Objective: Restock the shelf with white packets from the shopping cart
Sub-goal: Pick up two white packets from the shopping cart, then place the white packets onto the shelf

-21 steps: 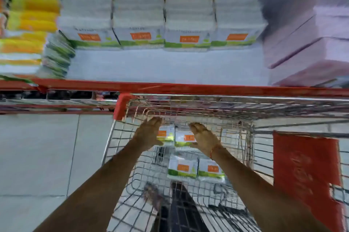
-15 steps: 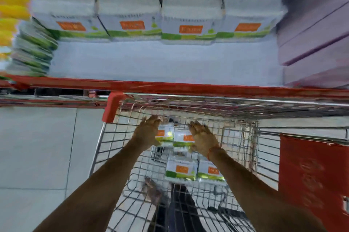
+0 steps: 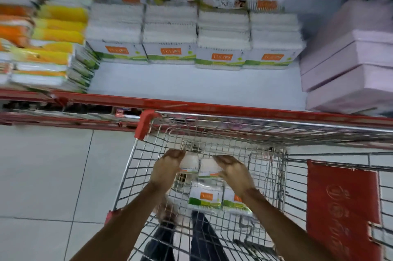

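Observation:
Two stacks of white packets (image 3: 200, 166) with orange labels and green stripes sit side by side in the far end of the wire shopping cart (image 3: 127, 167). My left hand (image 3: 167, 168) grips the left side of them and my right hand (image 3: 235, 170) grips the right side, fingers curled over the tops. Two more white packets (image 3: 204, 198) lie lower in the cart, just behind my hands. On the white shelf (image 3: 191, 86) above the cart, several stacks of the same packets (image 3: 221, 48) stand in a row at the back.
The shelf has a red front edge (image 3: 191, 102), touching the cart's front rail. Yellow and orange packets (image 3: 53, 37) fill the shelf's left side, pink boxes (image 3: 350, 65) the right. A red child-seat flap (image 3: 340, 207) hangs in the cart at right. Tiled floor (image 3: 53, 175) lies left.
My fingers have curled over the tops of the two far stacks, which have tipped so their labels are mostly hidden. The view has tilted up toward the shelf.

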